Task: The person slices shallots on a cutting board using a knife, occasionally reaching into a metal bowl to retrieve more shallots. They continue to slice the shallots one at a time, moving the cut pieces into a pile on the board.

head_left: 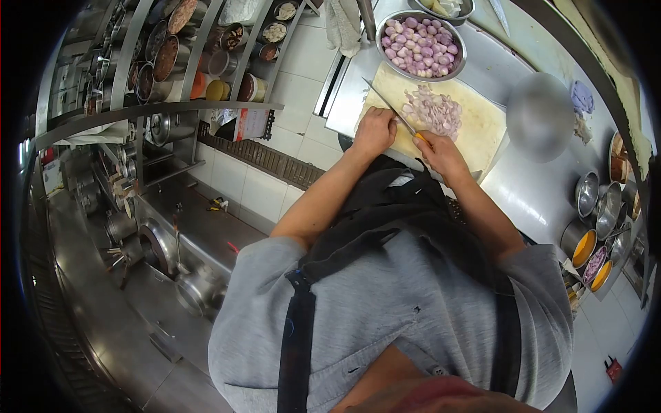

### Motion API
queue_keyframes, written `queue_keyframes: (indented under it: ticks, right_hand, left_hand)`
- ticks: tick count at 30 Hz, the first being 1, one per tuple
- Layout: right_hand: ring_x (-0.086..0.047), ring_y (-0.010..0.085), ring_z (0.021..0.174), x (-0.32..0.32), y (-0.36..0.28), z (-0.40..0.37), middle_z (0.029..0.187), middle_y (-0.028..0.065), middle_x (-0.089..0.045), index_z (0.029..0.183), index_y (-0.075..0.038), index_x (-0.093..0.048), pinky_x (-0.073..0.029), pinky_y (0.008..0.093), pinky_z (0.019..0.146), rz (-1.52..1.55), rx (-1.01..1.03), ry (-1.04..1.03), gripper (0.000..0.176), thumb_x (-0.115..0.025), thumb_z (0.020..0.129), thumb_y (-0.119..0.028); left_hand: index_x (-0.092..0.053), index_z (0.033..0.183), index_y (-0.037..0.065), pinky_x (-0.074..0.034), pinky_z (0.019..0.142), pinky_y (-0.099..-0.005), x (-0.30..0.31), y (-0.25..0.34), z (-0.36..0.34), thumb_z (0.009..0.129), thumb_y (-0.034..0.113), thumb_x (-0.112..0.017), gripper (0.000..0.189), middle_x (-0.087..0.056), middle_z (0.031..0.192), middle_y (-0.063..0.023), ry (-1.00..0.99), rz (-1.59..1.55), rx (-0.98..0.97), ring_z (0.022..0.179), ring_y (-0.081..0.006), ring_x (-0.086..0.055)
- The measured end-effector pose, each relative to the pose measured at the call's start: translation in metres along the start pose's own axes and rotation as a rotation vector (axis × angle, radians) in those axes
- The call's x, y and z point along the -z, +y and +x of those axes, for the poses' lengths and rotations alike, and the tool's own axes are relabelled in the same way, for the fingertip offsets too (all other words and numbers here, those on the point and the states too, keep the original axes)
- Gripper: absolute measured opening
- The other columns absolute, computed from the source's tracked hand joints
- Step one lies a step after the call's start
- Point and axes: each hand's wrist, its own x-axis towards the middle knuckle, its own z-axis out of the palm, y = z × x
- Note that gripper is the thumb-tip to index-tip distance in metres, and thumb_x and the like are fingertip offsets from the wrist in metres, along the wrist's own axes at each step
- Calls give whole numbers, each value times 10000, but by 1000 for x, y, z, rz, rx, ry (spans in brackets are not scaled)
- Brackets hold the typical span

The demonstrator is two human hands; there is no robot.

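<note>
My right hand is closed round the yellow handle of a knife. Its long blade points to the upper left over the edge of a pale cutting board. Beside the blade, my left hand has its fingers curled together. What they hold, if anything, is hidden. A heap of sliced shallots lies on the board, just beyond both hands. Behind the board stands a metal bowl full of whole peeled shallots.
A round, blurred metal bowl or lid stands right of the board on the steel counter. Farther right are several metal containers and a blue cloth. At left, a rack carries several pots above a stove area.
</note>
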Motion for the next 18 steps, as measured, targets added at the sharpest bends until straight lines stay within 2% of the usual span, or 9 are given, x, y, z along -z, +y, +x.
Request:
queue_keyframes:
  ticks: [5, 11, 13, 16, 18]
  right_hand:
    - [-635, 409, 868, -11, 8, 17, 904, 224, -662, 1064, -34, -665, -495, 452, 755, -50, 79, 48, 317, -589, 938, -315]
    - [-633, 416, 859, -1, 3, 3, 892, 227, -660, 1054, -40, -656, -490, 472, 753, 51, -39, -23, 328, -568, 946, -336]
    - [-633, 415, 842, -16, 15, 18, 885, 226, -659, 1033, -32, -657, -488, 472, 737, -69, 117, 63, 326, -572, 944, -333]
    - [-633, 413, 839, -16, 14, 18, 883, 225, -659, 1023, -35, -658, -487, 472, 735, -36, 105, 66, 317, -571, 945, -330]
    - [-632, 414, 846, -5, 11, 9, 885, 226, -659, 1023, -40, -652, -484, 477, 741, 0, 66, 40, 319, -560, 949, -337]
  left_hand:
    - [-629, 823, 1, -496, 761, -451, 1, 1, 1, 755, 39, -628, 78, -650, 821, -174, 13, -6, -12, 823, -365, -602]
    - [-617, 791, -2, -495, 758, -451, 2, 6, -1, 747, 29, -616, 54, -640, 793, -186, 26, 1, -2, 803, -369, -598]
    - [-617, 789, -2, -495, 757, -450, 2, 6, 3, 745, 29, -616, 53, -641, 792, -186, 26, 5, 0, 800, -369, -598]
    - [-619, 788, -3, -495, 754, -450, 1, 2, 1, 744, 30, -617, 55, -644, 793, -186, 19, 14, -19, 795, -368, -599]
    - [-640, 828, 14, -501, 744, -456, -1, 1, 1, 757, 52, -653, 81, -653, 810, -156, 28, 16, -12, 815, -364, -609]
